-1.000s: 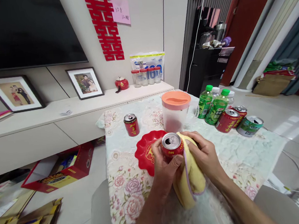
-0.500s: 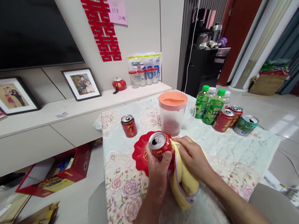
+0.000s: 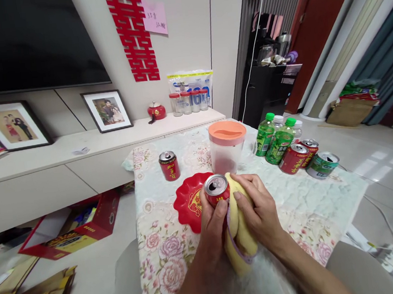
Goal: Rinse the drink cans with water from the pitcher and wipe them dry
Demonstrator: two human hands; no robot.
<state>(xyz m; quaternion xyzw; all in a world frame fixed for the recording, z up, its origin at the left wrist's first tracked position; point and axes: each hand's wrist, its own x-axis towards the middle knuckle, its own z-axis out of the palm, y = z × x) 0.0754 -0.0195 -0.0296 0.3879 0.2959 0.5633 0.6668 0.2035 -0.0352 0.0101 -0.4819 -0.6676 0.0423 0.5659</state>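
My left hand (image 3: 213, 220) is wrapped round a red drink can (image 3: 218, 190), its opened silver top tilted up toward me. A yellow cloth (image 3: 239, 236) with a purple edge is bunched in my right hand (image 3: 258, 203), which presses it against the can's right side. The cloth's lower end hangs down over the table. Just behind and left of the can lies a red scalloped plate (image 3: 186, 204) with gold print, partly covered by my left hand. Another red can (image 3: 169, 165) stands beyond the plate, and a clear pitcher (image 3: 223, 156) with an orange lid stands behind my hands.
To the right on the flowered tablecloth (image 3: 166, 262) stand green-capped bottles (image 3: 276, 141), red cans (image 3: 292, 159) and a green can (image 3: 322, 165). A white cabinet (image 3: 112, 146) behind holds red-lidded jars (image 3: 185, 103) and picture frames (image 3: 107, 111). Chairs (image 3: 126, 280) flank the table's near side.
The can in my left hand has moved slightly right, uncovering more of the plate. My right hand has shifted round the cloth, its thumb now on the near side.
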